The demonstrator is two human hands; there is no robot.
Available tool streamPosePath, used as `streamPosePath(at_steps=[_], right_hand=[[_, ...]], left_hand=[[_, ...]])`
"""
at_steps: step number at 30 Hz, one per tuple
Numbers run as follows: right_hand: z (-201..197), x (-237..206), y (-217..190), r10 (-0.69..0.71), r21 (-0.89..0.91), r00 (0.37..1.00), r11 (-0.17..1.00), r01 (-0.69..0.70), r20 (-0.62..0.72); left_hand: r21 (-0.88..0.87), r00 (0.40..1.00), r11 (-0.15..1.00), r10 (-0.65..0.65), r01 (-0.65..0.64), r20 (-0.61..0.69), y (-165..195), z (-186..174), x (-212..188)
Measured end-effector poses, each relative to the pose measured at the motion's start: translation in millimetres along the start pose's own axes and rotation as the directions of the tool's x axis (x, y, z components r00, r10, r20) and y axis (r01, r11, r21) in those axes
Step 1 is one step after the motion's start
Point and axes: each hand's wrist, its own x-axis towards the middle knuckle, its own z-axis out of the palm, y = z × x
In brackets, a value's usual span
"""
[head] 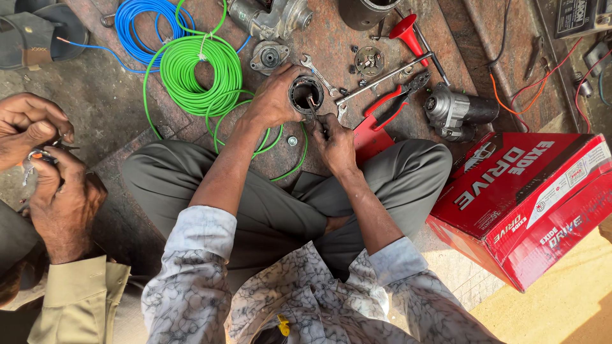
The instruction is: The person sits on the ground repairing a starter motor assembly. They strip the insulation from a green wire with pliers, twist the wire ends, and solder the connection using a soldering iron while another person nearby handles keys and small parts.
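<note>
On the floor before the crossed legs, an upright round motor housing (306, 94) is clasped by the left hand (275, 99); just beside its open mouth, the right hand (334, 143) is closed on a thin tool (317, 114).

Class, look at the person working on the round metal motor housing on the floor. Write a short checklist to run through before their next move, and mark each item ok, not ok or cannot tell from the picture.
1. Left hand steadies the round motor housing by its rim: ok.
2. Right hand has a firm hold on the thin tool reaching into the housing: cannot tell, the fingers hide the tool.
3. Red-handled pliers lie beside the right hand, free to pick up: ok.
4. Loose washer clear of the green wire coil: not ok, it sits inside a stray loop.
5. Co-worker's hands well apart from the housing: ok.
</note>
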Motion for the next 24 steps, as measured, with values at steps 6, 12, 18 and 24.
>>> streamPosePath(at_steps=[6, 12, 18, 24], right_hand=[[-4, -1, -6, 0.125, -0.029, 0.991, 0.992, -0.124, 0.040], [-10, -3, -4, -0.048, -0.001, 0.998, 0.999, 0.048, 0.037], [-6, -6, 9, -0.078, -0.105, 0.994, 0.991, 0.086, 0.070], [-4, -4, 11, -0.189, -0.141, 0.981, 0.971, 0.191, 0.034]], left_hand=[[0.025, 0.997, 0.997, -0.075, 0.074, 0.035, 3, 1, 0], [0.038, 0.998, 0.998, -0.055, 0.053, 0.036, 4, 3, 0], [0.065, 0.994, 0.995, -0.081, 0.076, 0.072, -5, 5, 1], [0.106, 1.000, 0.994, 0.008, -0.008, -0.004, -7, 4, 3]])
